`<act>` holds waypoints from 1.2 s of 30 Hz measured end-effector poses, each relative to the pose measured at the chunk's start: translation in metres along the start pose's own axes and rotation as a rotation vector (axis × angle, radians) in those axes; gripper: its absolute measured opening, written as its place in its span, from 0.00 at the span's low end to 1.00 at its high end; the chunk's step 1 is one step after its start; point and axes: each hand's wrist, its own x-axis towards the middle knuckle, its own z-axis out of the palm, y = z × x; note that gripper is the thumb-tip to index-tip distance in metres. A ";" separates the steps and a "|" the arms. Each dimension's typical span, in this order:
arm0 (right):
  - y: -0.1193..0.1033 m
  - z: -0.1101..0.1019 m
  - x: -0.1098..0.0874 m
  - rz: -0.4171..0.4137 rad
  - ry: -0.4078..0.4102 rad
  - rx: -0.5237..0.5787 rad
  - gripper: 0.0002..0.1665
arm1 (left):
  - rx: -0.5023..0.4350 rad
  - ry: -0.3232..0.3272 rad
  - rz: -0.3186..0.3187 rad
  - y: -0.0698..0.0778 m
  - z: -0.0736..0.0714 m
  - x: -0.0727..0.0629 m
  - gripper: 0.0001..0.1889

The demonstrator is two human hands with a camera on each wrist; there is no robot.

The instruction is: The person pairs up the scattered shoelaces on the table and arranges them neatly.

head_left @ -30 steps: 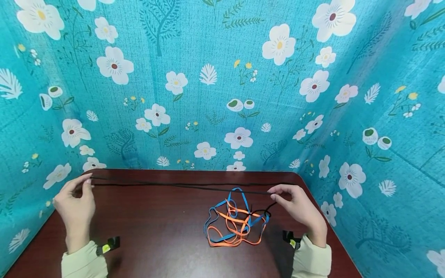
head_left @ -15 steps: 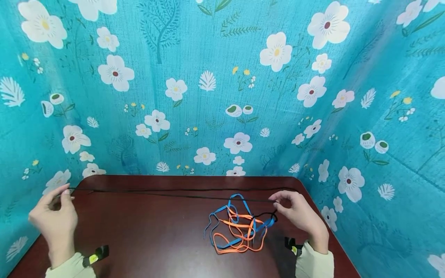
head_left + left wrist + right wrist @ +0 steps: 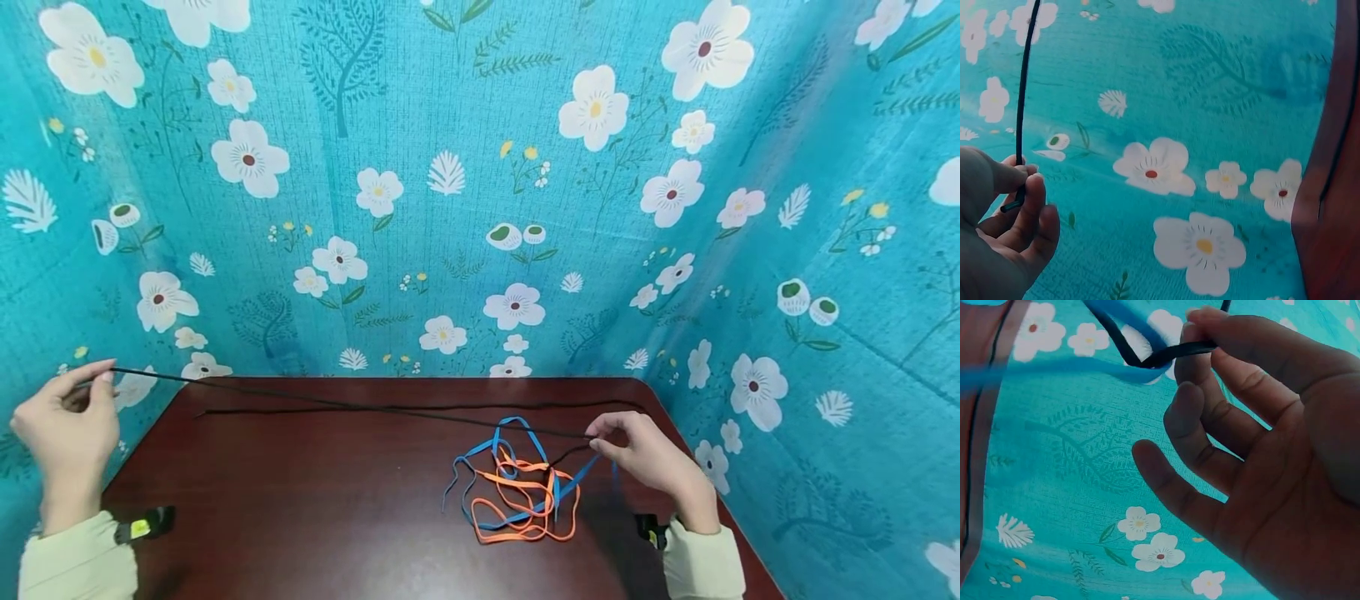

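Observation:
A black shoelace (image 3: 247, 390) is stretched across the table between the two hands. My left hand (image 3: 67, 425) pinches it near one end at the far left, and a short tip (image 3: 1013, 205) sticks out past the fingers. My right hand (image 3: 648, 454) pinches the same lace between thumb and forefinger on the right. In the right wrist view, a blue shoelace (image 3: 1141, 374) loops round the black strand (image 3: 1188, 348) just beyond the fingertips. Below and left of the right hand, an orange shoelace (image 3: 480, 537) lies tangled with blue lace on the table.
A second stretch of black lace (image 3: 300, 410) lies along the back of the dark red-brown table (image 3: 300, 500). Blue flowered cloth (image 3: 450, 250) hangs behind the table and at both sides. Each wrist wears a small black camera mount (image 3: 153, 523).
My left hand has moved left and up, drawing the black lace out at a slant. My right hand has shifted slightly right and down, and the blue lace beside it is lifted.

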 end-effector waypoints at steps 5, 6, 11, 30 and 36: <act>-0.002 -0.007 -0.005 -0.004 -0.037 -0.021 0.03 | 0.023 -0.080 -0.060 -0.011 -0.008 0.010 0.17; -0.002 -0.009 -0.006 -0.005 -0.038 -0.032 0.03 | 0.019 -0.091 -0.072 -0.014 -0.009 0.012 0.17; -0.003 -0.018 -0.009 -0.006 -0.048 -0.072 0.01 | 0.042 -0.126 -0.102 -0.025 -0.013 0.020 0.18; 0.004 -0.061 -0.016 0.010 -0.005 -0.121 0.11 | 0.117 -0.172 -0.165 -0.058 -0.017 0.038 0.21; 0.020 -0.065 -0.018 0.025 0.043 -0.183 0.14 | 0.100 -0.209 -0.130 -0.071 -0.018 0.037 0.18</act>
